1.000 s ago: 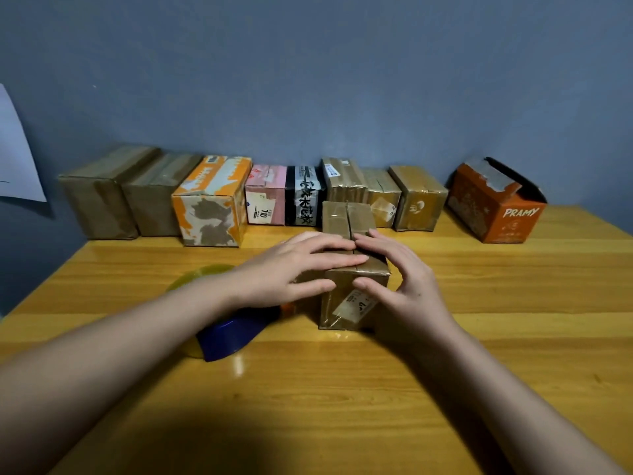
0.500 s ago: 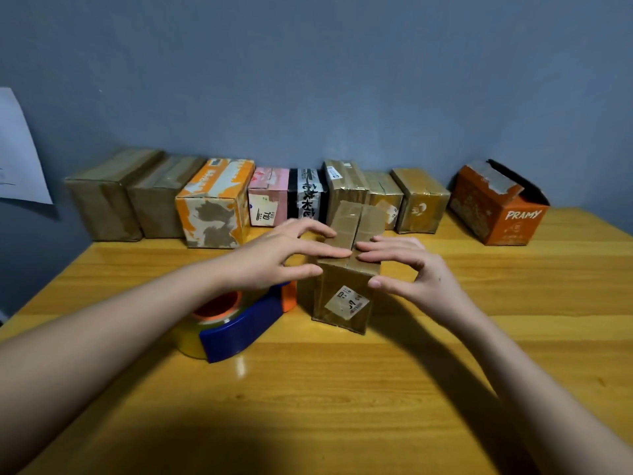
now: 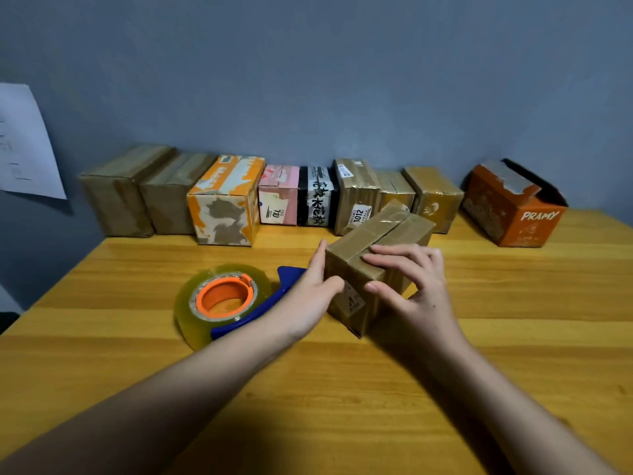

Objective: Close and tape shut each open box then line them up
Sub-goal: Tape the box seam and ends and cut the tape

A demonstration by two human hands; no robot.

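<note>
Cardboard box (image 3: 373,255), small, brown and wrapped in glossy tape, sits between two bare hands near the middle of a wooden table (image 3: 308,389). Its top flaps are closed, with a dark seam running lengthwise between them. The box is turned at an angle, and its near lower corner looks slightly raised, though that is hard to confirm. A small white label shows on the near end face.

Both forearms reach in from the near edge. The left hand (image 3: 313,296) lies flat against the box's left side, fingers straight and pointing away, thumb touching the near face. The right hand (image 3: 414,286) grips the near right corner: its fingers curl over the top by the seam, and its thumb presses the near end face.

Just left of the left hand, touching its wrist side, lies a tape dispenser (image 3: 226,299) with a blue handle, an orange hub and a roll of clear tape.

Beyond the held box, a row of closed boxes (image 3: 274,197) stands side by side against a grey-blue wall: brown ones, an orange-and-white one, a pink one, a black-and-white one. Far right of the grip, apart from the row, an orange box marked PRAMY (image 3: 513,207) stands with its top open. Far left, a white paper sheet (image 3: 24,142) hangs on the wall.
</note>
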